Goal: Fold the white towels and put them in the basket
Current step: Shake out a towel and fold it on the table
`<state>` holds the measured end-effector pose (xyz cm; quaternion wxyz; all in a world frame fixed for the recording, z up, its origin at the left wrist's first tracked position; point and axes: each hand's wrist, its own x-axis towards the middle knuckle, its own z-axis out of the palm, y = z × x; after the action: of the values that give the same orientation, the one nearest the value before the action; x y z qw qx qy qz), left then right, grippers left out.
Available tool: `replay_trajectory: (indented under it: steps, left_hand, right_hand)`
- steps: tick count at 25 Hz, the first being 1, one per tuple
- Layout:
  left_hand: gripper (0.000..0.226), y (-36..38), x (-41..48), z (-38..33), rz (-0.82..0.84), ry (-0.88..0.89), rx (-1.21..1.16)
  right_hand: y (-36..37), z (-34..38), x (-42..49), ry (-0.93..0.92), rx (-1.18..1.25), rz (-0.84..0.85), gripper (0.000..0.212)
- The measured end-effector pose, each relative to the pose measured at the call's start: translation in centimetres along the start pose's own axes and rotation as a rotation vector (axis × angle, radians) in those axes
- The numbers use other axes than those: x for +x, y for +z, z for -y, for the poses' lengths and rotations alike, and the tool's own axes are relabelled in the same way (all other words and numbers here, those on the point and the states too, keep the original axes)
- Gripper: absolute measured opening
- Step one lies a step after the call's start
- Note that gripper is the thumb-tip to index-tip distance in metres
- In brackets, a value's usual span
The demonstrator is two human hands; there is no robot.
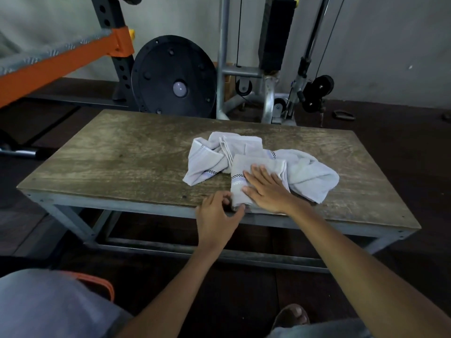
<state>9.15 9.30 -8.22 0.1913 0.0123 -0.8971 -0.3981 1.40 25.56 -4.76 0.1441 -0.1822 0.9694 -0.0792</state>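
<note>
A folded white towel (246, 167) with a checkered stripe lies near the front edge of the wooden table (122, 162). My right hand (266, 189) lies flat on top of it, fingers straight. My left hand (217, 215) pinches the towel's near left corner at the table edge. Behind it lie a crumpled white towel (310, 176) on the right and more loose white towels (210, 159) on the left and back. An orange rim (102, 284), possibly the basket, shows at the bottom left, mostly hidden by my knee.
Gym gear stands behind the table: a black weight plate (173, 76), an orange and black rack (73, 57), a cable machine (271, 45). The floor is dark. My foot (291, 315) shows at the bottom.
</note>
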Motion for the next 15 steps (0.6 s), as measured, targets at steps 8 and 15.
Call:
replay_trajectory:
  steps: [8,15]
  left_hand:
    - [0.019,0.1,0.2,0.8,-0.027,0.032,0.063]
    - [0.033,1.4,1.4,-0.9,-0.058,-0.064,0.140]
  right_hand:
    - [0.7,0.0,-0.2,0.008,-0.049,-0.181,0.056]
    - [0.9,-0.3,0.1,-0.004,-0.060,-0.192,0.053]
